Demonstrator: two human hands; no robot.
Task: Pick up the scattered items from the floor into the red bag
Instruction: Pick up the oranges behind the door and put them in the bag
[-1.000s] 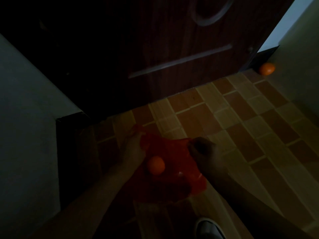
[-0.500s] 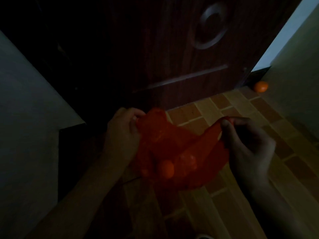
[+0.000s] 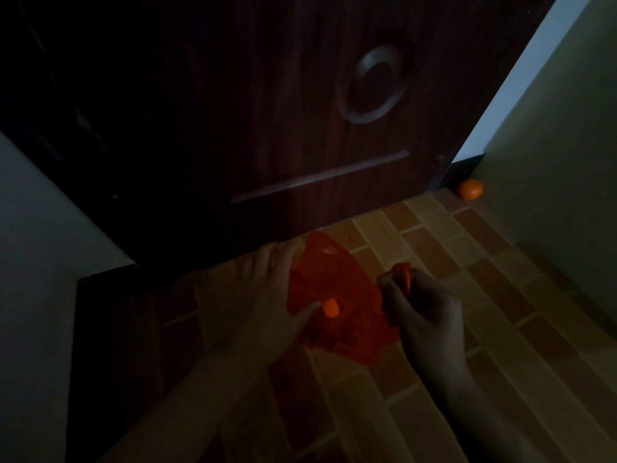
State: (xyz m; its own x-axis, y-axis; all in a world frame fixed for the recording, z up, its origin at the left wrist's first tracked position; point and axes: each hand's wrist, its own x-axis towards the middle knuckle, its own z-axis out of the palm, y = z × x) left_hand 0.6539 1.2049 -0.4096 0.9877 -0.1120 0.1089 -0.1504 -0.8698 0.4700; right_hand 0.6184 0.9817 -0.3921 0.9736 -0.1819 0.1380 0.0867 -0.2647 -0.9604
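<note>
The thin red plastic bag (image 3: 329, 292) is held low in front of the dark wooden door (image 3: 300, 111), over the brick-patterned tiled floor (image 3: 500, 295). Compared with half a second before, its mouth has been drawn narrower: the two hands were then held wide apart with the film stretched between them, and now they are close together with the bag bunched between them.

The left hand (image 3: 270, 295) is placed against the left side of the bag; its fingers are mostly straight, and whether the edge is really gripped cannot be told in the dim light. The right hand (image 3: 422, 309) is curled, and a twisted red handle of the bag is pinched at its fingertips.

One small round orange fruit (image 3: 331, 309) is seen through the film, inside the bag, just beside the left thumb. A second orange fruit (image 3: 470, 189) is lying on the floor in the far corner, where the door frame meets the pale wall (image 3: 551, 162), well apart from the hands.

It is judged that one item is secured and that the corner fruit is the next to be collected.
</note>
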